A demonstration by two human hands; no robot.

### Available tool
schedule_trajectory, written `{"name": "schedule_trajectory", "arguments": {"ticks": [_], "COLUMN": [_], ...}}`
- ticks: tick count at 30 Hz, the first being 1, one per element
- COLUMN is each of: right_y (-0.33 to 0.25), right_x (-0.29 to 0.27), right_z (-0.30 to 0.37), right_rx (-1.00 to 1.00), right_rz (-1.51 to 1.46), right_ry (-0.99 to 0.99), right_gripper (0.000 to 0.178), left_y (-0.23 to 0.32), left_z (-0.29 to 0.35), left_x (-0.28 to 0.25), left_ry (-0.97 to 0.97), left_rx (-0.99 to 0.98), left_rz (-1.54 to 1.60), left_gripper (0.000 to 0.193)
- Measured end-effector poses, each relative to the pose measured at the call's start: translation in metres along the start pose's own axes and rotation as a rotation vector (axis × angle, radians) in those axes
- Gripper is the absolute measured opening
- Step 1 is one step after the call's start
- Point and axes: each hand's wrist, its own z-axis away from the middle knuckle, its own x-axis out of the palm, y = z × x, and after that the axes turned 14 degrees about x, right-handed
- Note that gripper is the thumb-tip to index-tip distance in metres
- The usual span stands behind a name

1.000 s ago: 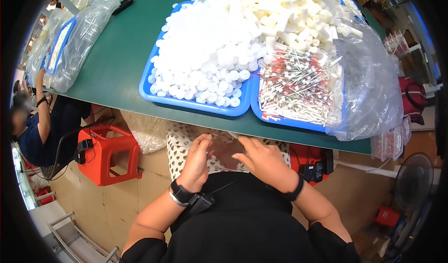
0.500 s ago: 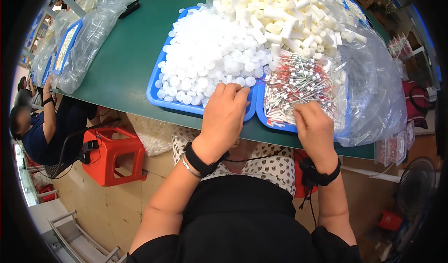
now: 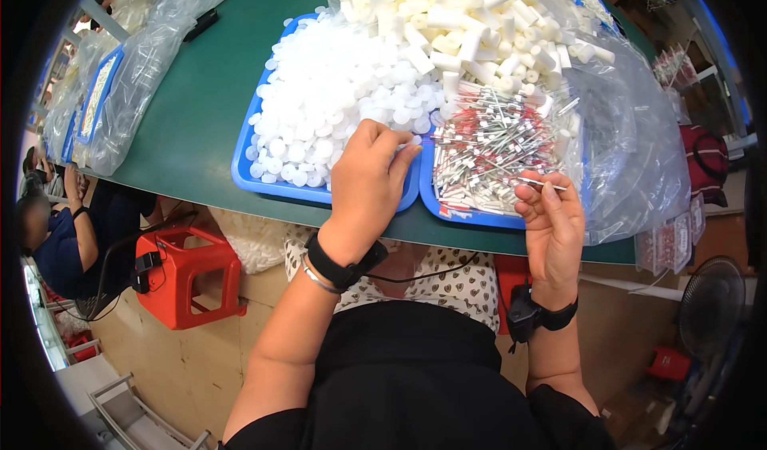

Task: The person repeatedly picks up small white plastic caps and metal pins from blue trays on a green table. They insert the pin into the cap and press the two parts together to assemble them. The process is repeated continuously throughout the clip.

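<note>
My left hand (image 3: 366,180) is over the front right of a blue tray (image 3: 249,180) heaped with translucent white plastic discs (image 3: 351,74). Its thumb and index finger pinch a small white disc (image 3: 415,140). My right hand (image 3: 553,230) is turned palm up at the front right of a second blue tray (image 3: 479,217). Between its thumb and fingers lies a thin metal pin (image 3: 545,184) with a pale end. That tray holds a tangle of similar metal pins with red and white parts (image 3: 499,142).
Cream foam cylinders (image 3: 471,30) are piled behind the trays in clear plastic. A crumpled plastic bag (image 3: 631,146) lies to the right on the green table (image 3: 180,118). A red stool (image 3: 188,270) and a seated person (image 3: 68,234) are at the left, a fan (image 3: 711,306) at the right.
My right hand has lifted out of the pin tray, turned palm up, with a pin in its fingers. My left hand has risen slightly off the discs, a disc now showing at its fingertips.
</note>
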Motion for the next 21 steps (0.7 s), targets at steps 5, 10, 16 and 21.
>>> {"name": "schedule_trajectory", "arguments": {"ticks": [5, 10, 16, 21], "right_y": [0.013, 0.026, 0.028, 0.027], "right_x": [0.011, 0.024, 0.025, 0.023], "right_z": [0.012, 0.016, 0.016, 0.017], "right_rx": [0.116, 0.134, 0.114, 0.109], "right_rz": [-0.123, -0.075, 0.020, 0.048], "right_ry": [-0.175, -0.281, -0.264, -0.276], "right_gripper": [0.014, 0.013, 0.012, 0.013], "left_y": [0.034, 0.036, 0.041, 0.043], "left_z": [0.026, 0.059, 0.062, 0.061], "left_x": [-0.014, -0.013, -0.010, -0.006], "left_ry": [0.066, 0.071, 0.175, 0.192], "left_rx": [-0.642, -0.961, -1.055, -1.089], "left_rz": [1.162, 1.814, 2.002, 1.997], "left_gripper": [0.012, 0.019, 0.030, 0.032]}}
